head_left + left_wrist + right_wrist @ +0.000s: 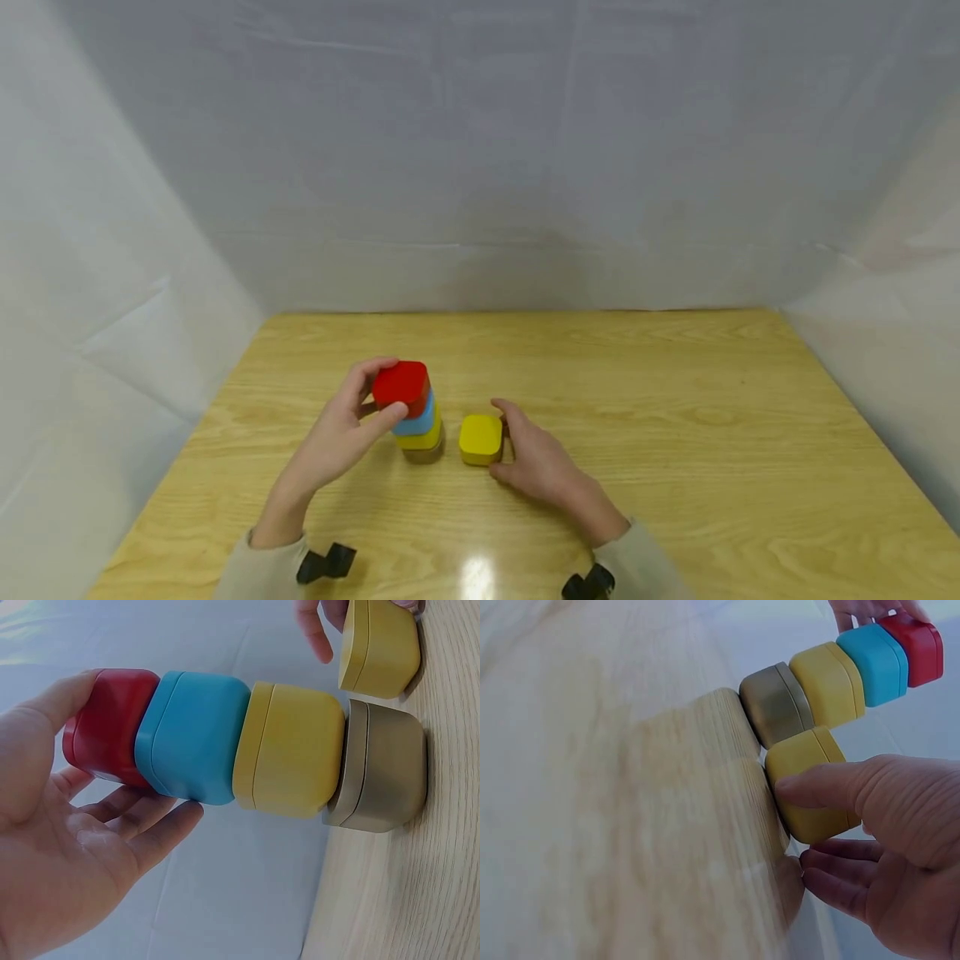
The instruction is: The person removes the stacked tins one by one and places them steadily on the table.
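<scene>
- Above the wood-grain table [712, 400], the left hand [336, 440] grips the smooth red rounded-square box [402, 386], presumably steadying the matching blue box [201, 739], lower yellow box [296, 750] and metallic-gold box [388, 769] beneath.
- Alongside, the right hand [543, 460] grasps the separate yellow box [481, 435].

left fingers [372, 367] grip red block [401, 384] atop stack [416, 425] | right fingers [512, 412] beside yellow block [480, 436]

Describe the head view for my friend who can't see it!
A left hand grips the red box topping a stack, above a blue box, a yellow box and a brown box. A right hand is at another yellow box, right of the stack, on a wooden table.
</scene>
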Available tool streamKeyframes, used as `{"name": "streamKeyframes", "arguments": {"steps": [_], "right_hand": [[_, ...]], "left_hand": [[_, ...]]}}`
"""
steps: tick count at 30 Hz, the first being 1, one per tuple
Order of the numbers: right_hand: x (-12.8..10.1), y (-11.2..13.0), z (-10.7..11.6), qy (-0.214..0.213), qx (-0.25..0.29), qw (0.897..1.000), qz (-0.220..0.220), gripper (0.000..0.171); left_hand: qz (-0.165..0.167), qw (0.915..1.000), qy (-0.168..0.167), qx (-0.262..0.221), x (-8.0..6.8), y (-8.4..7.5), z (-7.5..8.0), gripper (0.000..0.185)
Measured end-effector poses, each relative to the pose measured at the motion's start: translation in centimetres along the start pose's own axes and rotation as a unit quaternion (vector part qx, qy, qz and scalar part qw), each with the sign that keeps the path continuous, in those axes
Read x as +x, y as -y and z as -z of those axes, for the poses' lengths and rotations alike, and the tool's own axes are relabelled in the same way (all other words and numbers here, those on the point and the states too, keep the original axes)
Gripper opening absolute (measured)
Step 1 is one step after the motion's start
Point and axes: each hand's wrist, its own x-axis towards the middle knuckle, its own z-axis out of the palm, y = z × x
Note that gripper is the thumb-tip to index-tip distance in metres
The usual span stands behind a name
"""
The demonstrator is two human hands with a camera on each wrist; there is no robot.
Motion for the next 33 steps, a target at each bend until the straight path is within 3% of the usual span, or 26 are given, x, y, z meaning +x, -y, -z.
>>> {"name": "streamKeyframes", "arguments": {"steps": [12,21,29,33], "right_hand": [[-0.2,0.1,-0.1,0.022,0.037,0.999,-0.002,0.085],[-0.3,0.8,0.0,0.064,0.07,0.995,-0.024,0.097],[-0.8,1.2,0.5,0.076,0.099,0.992,-0.009,0.098],[-1.0,1.8,1.0,0.059,0.091,0.994,0.012,0.097]], "left_hand": [[-0.001,1.0,-0.003,0.005,-0.8,0.3,0.4,0.055],[-0.016,0.9999,-0.002,-0.002,-1.4,0.0,1.0,0.057],[-0.022,0.9997,0.0,0.002,-1.6,0.2,1.1,0.056],[-0.026,0.9997,0.004,-0.002,-1.3,0.2,1.1,0.056]]}}
